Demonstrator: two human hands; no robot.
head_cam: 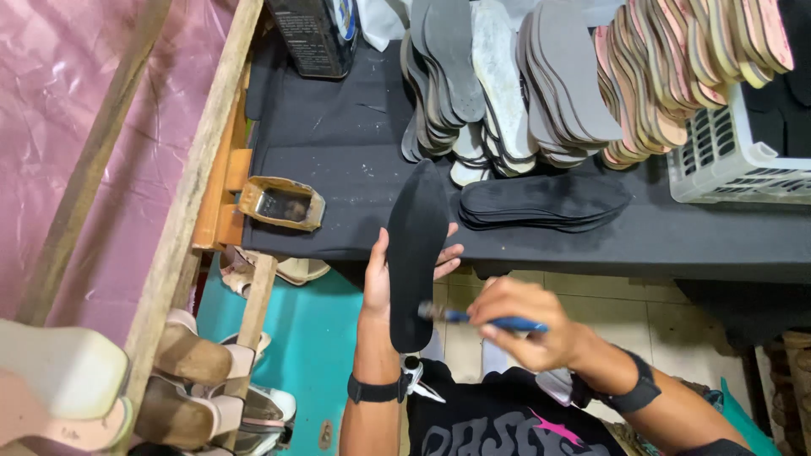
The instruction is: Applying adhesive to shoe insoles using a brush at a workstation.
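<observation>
My left hand (382,285) holds a black shoe insole (416,245) upright by its lower half, toe pointing up over the edge of the black-covered table (338,152). My right hand (517,323) grips a blue-handled brush (486,318) whose tip touches the lower part of the insole. Both wrists wear black bands.
Stacks of grey, white and tan insoles (524,76) lean at the back of the table. A flat pile of black insoles (545,203) lies nearby. A white plastic basket (735,160) stands right, a small open tin (283,203) left, a dark can (317,34) behind. Shoe heels (194,380) rest on a wooden rack.
</observation>
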